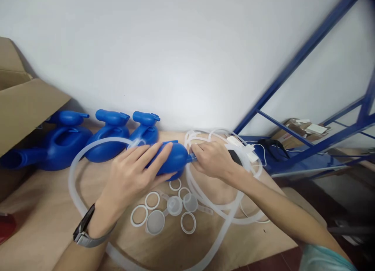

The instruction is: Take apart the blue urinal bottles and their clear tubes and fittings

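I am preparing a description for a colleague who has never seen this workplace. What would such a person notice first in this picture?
First the eye meets the blue plastic vessel at the centre, gripped by the left hand, while the right hand pinches its spout end where clear tubing joins. Behind, against the white wall, three similar blue vessels stand in a row. In front of the hands, clear rings and caps lie on the wooden table.

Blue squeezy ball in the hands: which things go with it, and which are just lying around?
In use:
blue bulb, held by the left hand
clear tube, at the bulb's tip by the right hand

Lying about:
three blue jugs
clear rings and caps
cardboard box
blue rack
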### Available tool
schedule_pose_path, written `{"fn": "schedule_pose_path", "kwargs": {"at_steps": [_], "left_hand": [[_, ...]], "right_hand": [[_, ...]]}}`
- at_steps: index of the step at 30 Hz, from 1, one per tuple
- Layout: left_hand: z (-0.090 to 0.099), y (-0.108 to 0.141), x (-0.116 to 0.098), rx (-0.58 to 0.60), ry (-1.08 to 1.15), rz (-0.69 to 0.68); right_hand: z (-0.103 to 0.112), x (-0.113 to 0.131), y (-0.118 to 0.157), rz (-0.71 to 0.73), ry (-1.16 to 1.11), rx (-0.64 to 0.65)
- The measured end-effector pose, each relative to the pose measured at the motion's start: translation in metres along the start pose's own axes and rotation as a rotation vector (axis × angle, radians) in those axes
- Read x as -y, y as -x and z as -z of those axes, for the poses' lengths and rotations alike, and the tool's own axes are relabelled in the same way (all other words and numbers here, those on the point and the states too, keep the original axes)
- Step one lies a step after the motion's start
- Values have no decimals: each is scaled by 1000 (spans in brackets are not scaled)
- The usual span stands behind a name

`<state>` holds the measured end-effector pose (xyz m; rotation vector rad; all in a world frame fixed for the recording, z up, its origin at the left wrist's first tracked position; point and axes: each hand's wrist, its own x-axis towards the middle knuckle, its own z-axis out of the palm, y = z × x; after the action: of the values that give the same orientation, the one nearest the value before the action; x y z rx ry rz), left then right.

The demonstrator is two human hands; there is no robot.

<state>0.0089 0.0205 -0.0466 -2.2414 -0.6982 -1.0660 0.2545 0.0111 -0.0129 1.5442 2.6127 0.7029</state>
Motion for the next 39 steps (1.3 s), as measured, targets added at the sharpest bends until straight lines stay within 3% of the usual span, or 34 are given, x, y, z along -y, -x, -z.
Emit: {"fn": "schedule_pose_path", "kwargs": {"at_steps": [4,9,12,16,19,25,28,30,31,33,35,39], "left_hand": [[1,-3,-25,134,174,383],[-3,-12,-30,490,373,672],[-7,-15,-27,576,486,755],[-9,-14,-29,552,452,753],[-7,-11,-29,535,413,738],[-8,-6,-7,380,463,691],[-9,-4,3,338,420,710],[-10,-3,5,334,413,722],[-11,-4,5,339,418,719],[-14,-4,2,363,440,708],[-15,-6,-1,397,471,702],[-12,-8,-4,453,501,716]], "right_hand": [[-13,-14,2,82,59,-83],[-32,-26,4,212,108,-115],[-34,-27,1,190,133,-81],[-28,-22,-3,128,129,-4],[-25,-17,-4,113,100,-18],[2,-22,10,45,-100,-336],[5,-19,36,12,-416,-635],[-9,-6,53,-189,-727,-912],[-20,3,59,-342,-912,-938],[-42,23,63,-474,-1251,-649],[-59,39,56,-501,-1485,-490],[-70,45,34,-518,-1578,-482]]}}
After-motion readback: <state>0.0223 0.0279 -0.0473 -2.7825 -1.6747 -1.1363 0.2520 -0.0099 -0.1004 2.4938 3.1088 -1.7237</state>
